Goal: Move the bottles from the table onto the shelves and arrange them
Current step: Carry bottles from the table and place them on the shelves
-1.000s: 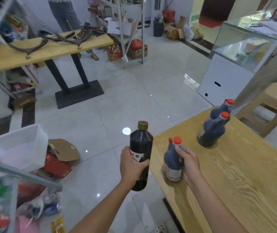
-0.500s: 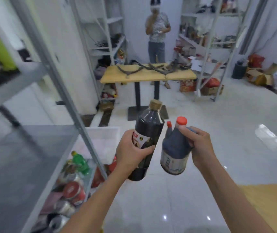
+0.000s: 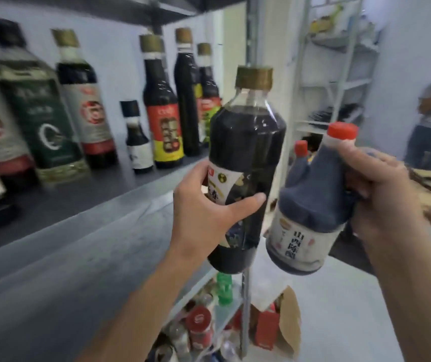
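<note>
Left hand point(image 3: 204, 205) grips gold-capped bottle point(image 3: 245, 142), right hand point(image 3: 381, 197) grasps red-capped bottles point(image 3: 311, 202) (near shelf point(image 3: 78, 218)).

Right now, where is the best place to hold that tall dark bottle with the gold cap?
Probably round the straight labelled middle of the gold-capped bottle, from its side, as the left hand does: the body is a cylinder there, near upright, while the shoulder tapers to a narrow neck.
</note>
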`<state>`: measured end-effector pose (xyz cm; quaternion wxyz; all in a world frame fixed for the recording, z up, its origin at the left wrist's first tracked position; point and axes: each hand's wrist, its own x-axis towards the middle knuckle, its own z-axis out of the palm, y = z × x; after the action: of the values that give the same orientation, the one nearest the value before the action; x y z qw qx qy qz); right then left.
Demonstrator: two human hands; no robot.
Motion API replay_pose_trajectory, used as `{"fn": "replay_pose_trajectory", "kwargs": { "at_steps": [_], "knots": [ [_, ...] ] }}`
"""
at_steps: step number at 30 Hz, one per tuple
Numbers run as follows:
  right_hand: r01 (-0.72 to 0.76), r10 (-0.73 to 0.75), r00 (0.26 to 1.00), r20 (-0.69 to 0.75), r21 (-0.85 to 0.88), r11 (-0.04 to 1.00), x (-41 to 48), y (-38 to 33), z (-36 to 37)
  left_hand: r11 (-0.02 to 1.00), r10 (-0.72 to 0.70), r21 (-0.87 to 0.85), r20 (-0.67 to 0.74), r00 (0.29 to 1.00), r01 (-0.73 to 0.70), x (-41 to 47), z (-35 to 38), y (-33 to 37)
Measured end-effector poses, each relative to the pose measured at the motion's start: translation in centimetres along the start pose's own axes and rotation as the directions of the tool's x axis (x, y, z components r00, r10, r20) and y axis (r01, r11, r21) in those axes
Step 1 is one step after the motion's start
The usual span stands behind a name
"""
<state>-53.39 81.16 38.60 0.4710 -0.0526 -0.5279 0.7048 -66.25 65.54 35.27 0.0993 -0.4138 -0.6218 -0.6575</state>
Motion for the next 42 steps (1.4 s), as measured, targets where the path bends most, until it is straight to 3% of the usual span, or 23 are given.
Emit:
{"fn": "replay_pose_trajectory", "kwargs": {
  "at_steps": [4,8,16,28,38,42],
  "knots": [
    [-0.021,-0.005,0.988,0.156,0.166,0.986,4.0,-0.4,3.1,0.994,0.092,0.071,-0.130,0.987,-0.083,2.0,-0.9,2.0],
    [-0.081,0.011,0.964,0.267,0.255,0.963,6.9,-0.3,6.0,0.961,0.187,0.249,-0.258,0.948,-0.122,3.5,-1.9,3.4],
    [-0.263,0.025,0.842,0.540,0.370,0.891,10.0,1.7,11.9,0.872,0.261,0.487,-0.545,0.797,0.047,3.8,-5.1,4.5],
    [-0.351,0.107,0.811,0.575,0.332,0.876,11.2,5.3,19.1,0.790,0.266,0.528,-0.752,0.603,0.311,6.8,-10.9,3.0],
    [-0.214,0.050,0.834,0.549,0.238,0.948,11.1,7.1,24.1,0.677,0.337,0.637,-0.714,0.614,0.370,8.9,-12.3,-0.2],
    [-0.008,-0.085,0.869,0.487,0.185,0.983,10.6,8.5,23.9,0.676,0.338,0.641,-0.708,0.621,0.364,8.3,-11.8,-1.3]
  ]
}}
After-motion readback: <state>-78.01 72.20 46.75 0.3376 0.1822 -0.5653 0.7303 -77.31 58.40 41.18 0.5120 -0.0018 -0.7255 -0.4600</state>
